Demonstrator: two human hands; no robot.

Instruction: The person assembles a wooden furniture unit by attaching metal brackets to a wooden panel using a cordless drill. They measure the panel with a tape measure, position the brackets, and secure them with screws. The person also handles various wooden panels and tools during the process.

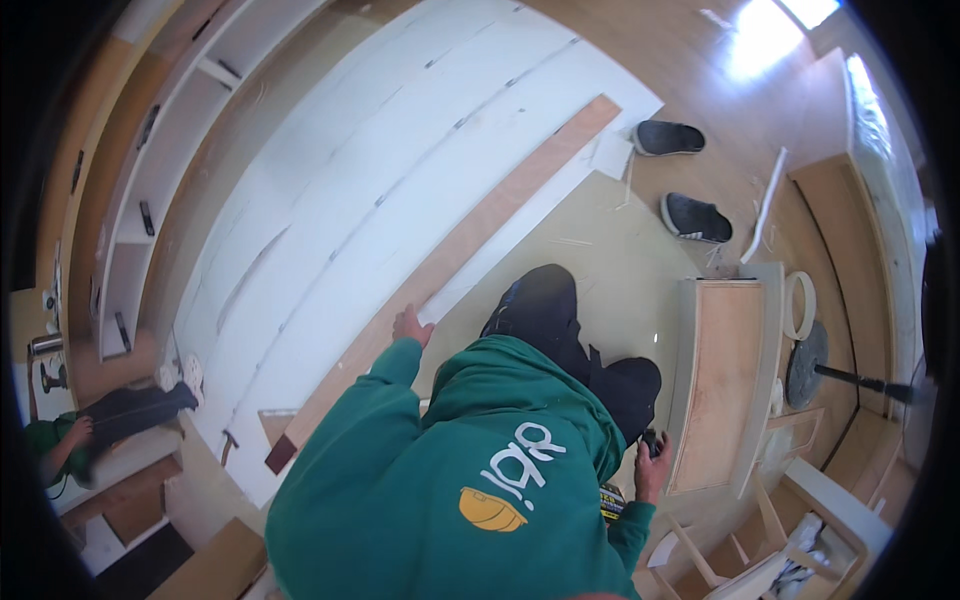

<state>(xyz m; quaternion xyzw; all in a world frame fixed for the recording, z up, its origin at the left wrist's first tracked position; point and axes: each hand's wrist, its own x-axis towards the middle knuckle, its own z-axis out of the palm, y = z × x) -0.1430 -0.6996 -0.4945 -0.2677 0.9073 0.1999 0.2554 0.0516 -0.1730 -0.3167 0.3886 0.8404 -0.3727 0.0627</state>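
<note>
In the head view, the green hoodie carries white lettering and a yellow hard-hat picture. 2 dark shoes stand past the white board; a wooden box stands just beside the right hand, and another person is at far left. The left hand rests, unclenched, on the plank — which lies across the board — while the right grips a small black object.

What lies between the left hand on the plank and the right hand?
In the head view, the person's green hoodie fills most of the stretch from the left hand to the right hand, with the dark-trousered legs forward of it.
</note>
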